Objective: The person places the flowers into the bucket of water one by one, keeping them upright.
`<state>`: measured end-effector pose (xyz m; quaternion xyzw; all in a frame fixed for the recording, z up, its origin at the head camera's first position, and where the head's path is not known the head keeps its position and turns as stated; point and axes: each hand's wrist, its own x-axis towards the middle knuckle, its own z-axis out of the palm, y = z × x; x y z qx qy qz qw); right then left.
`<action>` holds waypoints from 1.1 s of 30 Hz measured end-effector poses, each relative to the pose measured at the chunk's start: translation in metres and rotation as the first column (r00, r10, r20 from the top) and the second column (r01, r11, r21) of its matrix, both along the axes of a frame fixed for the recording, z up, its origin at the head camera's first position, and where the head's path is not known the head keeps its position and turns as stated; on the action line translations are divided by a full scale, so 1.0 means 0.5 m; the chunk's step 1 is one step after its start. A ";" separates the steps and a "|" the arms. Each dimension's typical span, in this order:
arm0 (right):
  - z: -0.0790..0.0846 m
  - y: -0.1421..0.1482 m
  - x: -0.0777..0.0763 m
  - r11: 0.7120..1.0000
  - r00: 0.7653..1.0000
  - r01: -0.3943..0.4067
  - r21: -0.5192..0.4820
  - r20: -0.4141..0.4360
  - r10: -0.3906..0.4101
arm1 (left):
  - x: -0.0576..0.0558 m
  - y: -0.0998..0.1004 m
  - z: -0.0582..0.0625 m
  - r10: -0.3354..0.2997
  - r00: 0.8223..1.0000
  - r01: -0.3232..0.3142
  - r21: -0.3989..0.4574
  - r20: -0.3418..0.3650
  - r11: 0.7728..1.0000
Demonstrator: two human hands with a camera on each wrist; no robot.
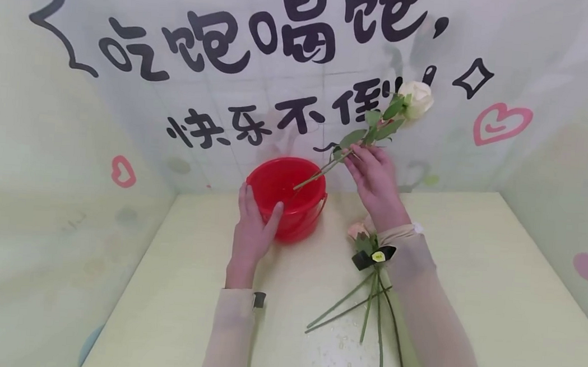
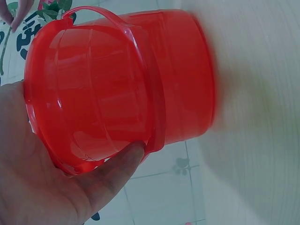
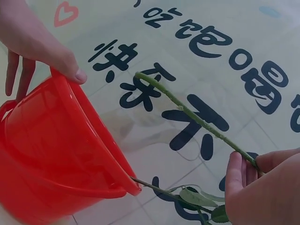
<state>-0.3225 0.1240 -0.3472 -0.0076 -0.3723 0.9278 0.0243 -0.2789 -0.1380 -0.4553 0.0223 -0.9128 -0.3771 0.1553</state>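
A red plastic bucket (image 1: 296, 226) stands upright at the back of the table. My left hand (image 1: 253, 231) grips its near-left rim, thumb (image 2: 117, 164) over the edge and fingers along the outer side. My right hand (image 1: 375, 174) pinches the green stem (image 3: 201, 123) of a white rose (image 1: 416, 99), raised up and to the right of the bucket. The stem's cut end appears over the bucket's mouth in the head view. A second, leafy stem (image 3: 159, 189) leans out over the bucket's rim; its lower end is hidden inside.
Several cut stems (image 1: 377, 329) lie on the table (image 1: 209, 245), with a pink rose (image 1: 358, 230) partly hidden by my right forearm. A black object with a yellow label (image 1: 379, 256) is by the right wrist. Water drops (image 1: 336, 349) dot the surface. A printed curtain (image 1: 218, 106) rises behind.
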 end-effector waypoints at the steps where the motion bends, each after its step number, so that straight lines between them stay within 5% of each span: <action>1: -0.001 -0.005 -0.002 1.000 1.000 0.005 -0.001 0.007 -0.005 | 0.000 -0.001 0.001 -0.001 1.000 0.001 0.002 -0.002 1.000; 9: -0.022 -0.042 -0.009 0.997 0.996 0.073 0.022 0.043 -0.074 | 0.018 -0.002 -0.004 -0.006 1.000 0.006 0.004 0.023 1.000; 16: -0.046 -0.081 -0.029 0.984 0.992 0.113 0.137 0.039 -0.120 | 0.018 -0.002 0.004 -0.007 1.000 0.007 0.001 0.013 1.000; 25: -0.083 -0.117 -0.034 0.979 0.990 0.100 0.175 0.077 -0.115 | 0.017 -0.005 -0.001 0.000 1.000 0.000 -0.004 0.007 1.000; 33: -0.083 -0.130 -0.024 0.954 0.990 0.029 0.299 0.120 -0.067 | 0.009 -0.003 0.000 -0.002 1.000 0.002 -0.013 -0.017 1.000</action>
